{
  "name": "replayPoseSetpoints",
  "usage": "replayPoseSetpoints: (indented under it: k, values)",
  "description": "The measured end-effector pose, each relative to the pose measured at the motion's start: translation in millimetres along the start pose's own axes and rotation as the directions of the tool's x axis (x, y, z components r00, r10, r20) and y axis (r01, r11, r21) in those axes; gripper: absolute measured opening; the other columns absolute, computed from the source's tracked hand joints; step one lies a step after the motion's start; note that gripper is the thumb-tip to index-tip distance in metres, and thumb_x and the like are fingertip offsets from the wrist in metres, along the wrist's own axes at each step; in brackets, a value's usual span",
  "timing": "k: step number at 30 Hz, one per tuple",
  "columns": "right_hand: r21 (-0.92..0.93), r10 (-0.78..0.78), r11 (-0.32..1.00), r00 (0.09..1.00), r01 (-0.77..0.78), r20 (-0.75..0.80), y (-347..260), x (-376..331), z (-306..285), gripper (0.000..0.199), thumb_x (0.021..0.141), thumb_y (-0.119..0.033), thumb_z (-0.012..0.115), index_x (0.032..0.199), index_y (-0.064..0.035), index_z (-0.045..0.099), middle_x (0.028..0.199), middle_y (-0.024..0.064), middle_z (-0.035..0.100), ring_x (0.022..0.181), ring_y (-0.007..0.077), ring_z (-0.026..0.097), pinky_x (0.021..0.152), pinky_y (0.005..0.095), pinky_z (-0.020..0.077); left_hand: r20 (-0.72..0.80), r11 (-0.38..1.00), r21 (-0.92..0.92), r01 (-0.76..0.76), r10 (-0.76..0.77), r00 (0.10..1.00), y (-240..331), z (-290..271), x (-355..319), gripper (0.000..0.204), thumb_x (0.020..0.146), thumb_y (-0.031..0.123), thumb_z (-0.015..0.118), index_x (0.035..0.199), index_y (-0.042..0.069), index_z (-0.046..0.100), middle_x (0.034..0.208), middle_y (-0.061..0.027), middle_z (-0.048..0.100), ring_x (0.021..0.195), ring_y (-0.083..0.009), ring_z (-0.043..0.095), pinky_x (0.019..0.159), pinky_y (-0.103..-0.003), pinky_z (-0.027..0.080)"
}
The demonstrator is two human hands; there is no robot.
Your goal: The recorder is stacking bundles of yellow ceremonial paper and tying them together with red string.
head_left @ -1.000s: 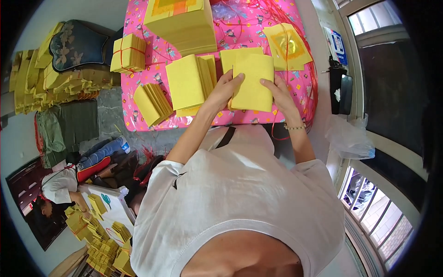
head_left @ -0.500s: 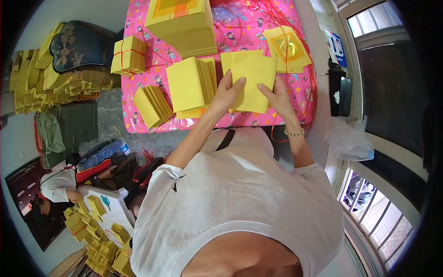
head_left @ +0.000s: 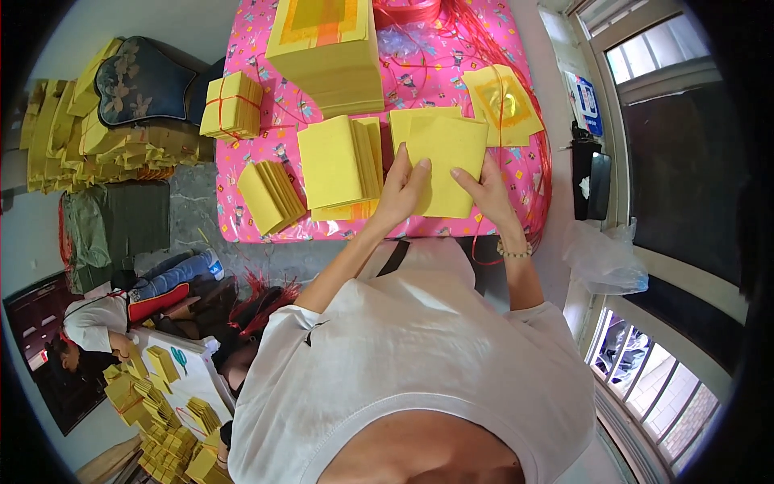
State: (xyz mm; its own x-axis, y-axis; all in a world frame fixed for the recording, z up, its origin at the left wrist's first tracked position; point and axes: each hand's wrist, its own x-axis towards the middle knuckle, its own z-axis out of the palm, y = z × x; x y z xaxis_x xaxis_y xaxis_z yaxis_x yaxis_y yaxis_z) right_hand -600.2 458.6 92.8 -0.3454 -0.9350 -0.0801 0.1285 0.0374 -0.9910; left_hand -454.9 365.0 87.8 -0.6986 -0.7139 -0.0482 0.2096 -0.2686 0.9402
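A person in a white T-shirt works yellow paper at a tabletop point(head_left: 242, 173) covered in a pink patterned cloth, seen from above. Far left of the yellow sheet pile point(head_left: 439, 173) now in hand, loose heaps of yellow paper point(head_left: 97, 149) lie against the wall beside a dark floral cushion point(head_left: 141, 81). Nearer, a tied bundle of yellow sheets point(head_left: 232, 105) sits at the tabletop's left edge, and a fanned stack point(head_left: 270, 195) overhangs its near-left corner. Just left of the pile is a thick fanned stack point(head_left: 339, 165); behind it rises a tall block of yellow paper with an orange-printed top point(head_left: 326, 52).

The left hand point(head_left: 401, 192) lies on the pile's left edge, fingers curled over it and thumb tucked beneath, gripping the top sheets. The right hand point(head_left: 488, 194) rests flat on the pile's right side, fingers spread and pressing, not closed around anything. Right of the pile lies a stack with a gold square on top point(head_left: 501, 103), crossed by red string point(head_left: 528, 173).

Risks, as judged here: the pile lies close to the near edge, so a hard pull by the left hand could drag sheets off; loose string beside the right wrist could snag it and disturb the neighbouring stack.

Below left, another person point(head_left: 105, 319) lies beside more yellow paper point(head_left: 161, 411).
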Motion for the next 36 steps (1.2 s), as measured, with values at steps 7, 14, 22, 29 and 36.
replayPoseSetpoints:
  k: [7, 14, 22, 29, 36]
  values:
    - [-0.028, -0.049, 0.998, 0.999, 0.05, 0.023, -11, -2, 10, 0.048, 0.09, -0.006, 0.057, 0.132, -0.0006, 0.036, 0.117, 0.0069, 0.054, 0.106, 0.0116, 0.053, 0.088, 0.0271, 0.0461, -0.012, 1.0, -0.023, -0.017, 0.017, 1.0, 12, 0, -1, 0.035, 0.095, 0.008, 0.049, 0.126, -0.001, 0.04, 0.118, -0.0098, 0.054, 0.108, -0.0136, 0.05, 0.093, -0.029, 0.041]
    - [0.103, -0.038, 0.993, 0.99, 0.052, -0.134, -11, 4, 13, 0.03, 0.095, -0.014, 0.053, 0.121, 0.001, 0.051, 0.107, 0.0045, 0.061, 0.095, 0.0073, 0.055, 0.08, 0.0233, 0.0459, -0.02, 0.996, 0.028, -0.083, 0.084, 0.996, 21, 2, -7, 0.035, 0.094, 0.009, 0.051, 0.126, -0.002, 0.041, 0.116, -0.0093, 0.055, 0.107, -0.0136, 0.051, 0.092, -0.028, 0.042]
    - [0.036, -0.095, 0.994, 0.96, 0.108, -0.263, -26, 17, 33, 0.015, 0.094, -0.015, 0.054, 0.095, -0.0005, 0.057, 0.082, -0.0025, 0.058, 0.075, 0.0022, 0.051, 0.065, 0.0196, 0.042, -0.034, 0.997, 0.074, 0.018, -0.015, 0.999, 33, -18, -16, 0.034, 0.094, 0.01, 0.051, 0.125, -0.002, 0.044, 0.116, -0.0084, 0.057, 0.108, -0.0126, 0.051, 0.092, -0.028, 0.041]
    - [-0.007, -0.073, 0.997, 0.972, 0.074, -0.225, -27, 38, 48, 0.023, 0.094, -0.019, 0.056, 0.077, -0.0036, 0.052, 0.067, -0.0066, 0.045, 0.06, 0.0006, 0.041, 0.052, 0.0195, 0.0357, -0.111, 0.991, -0.019, 0.133, -0.134, 0.985, 46, -41, -17, 0.037, 0.094, 0.01, 0.053, 0.127, -0.003, 0.044, 0.119, -0.0092, 0.057, 0.107, -0.0135, 0.053, 0.092, -0.029, 0.042]
    - [0.025, 0.063, 0.998, 0.997, -0.062, -0.053, -36, 63, 77, 0.029, 0.092, -0.026, 0.058, 0.1, 0.0017, 0.063, 0.079, 0.0006, 0.064, 0.067, 0.0053, 0.059, 0.054, 0.0214, 0.0503, -0.174, 0.991, 0.012, 0.137, -0.133, 0.976, 69, -78, -14, 0.033, 0.093, 0.01, 0.053, 0.123, -0.002, 0.047, 0.113, -0.0095, 0.061, 0.101, -0.0141, 0.058, 0.087, -0.028, 0.045]
